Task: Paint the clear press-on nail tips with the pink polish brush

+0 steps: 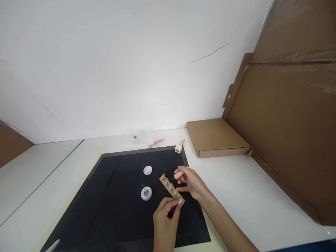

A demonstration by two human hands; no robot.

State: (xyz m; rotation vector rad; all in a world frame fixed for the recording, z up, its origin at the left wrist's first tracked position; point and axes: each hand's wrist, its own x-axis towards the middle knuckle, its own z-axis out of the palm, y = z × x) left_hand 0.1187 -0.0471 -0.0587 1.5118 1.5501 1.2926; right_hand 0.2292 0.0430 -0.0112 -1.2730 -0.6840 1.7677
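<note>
Strip [168, 188] on black mat [118, 199], just right of bottom center of frame, long axis slanting from upper left down to lower right. It lies between the hands: off the left hand's fingertips toward upper left, and left of the right hand. Left hand [166, 220] is nearer, thumb and finger pinched at the strip's lower right end, on or around a small shiny piece [180, 202]; cannot tell if it's gripped or just steadied. Right hand [193, 183] has fingers closed on a pink tool [181, 174], thin tip pointing left and a bit down toward the strip's upper half, near it but apart. Right hand's lower fingers are spread close to the strip's right side; contact unclear. Tool runs across the strip's axis, not along it. More shiny pieces sit in a row up the strip. White jar [146, 193] and white lid [147, 170] are left of the strip, apart from both hands.
</note>
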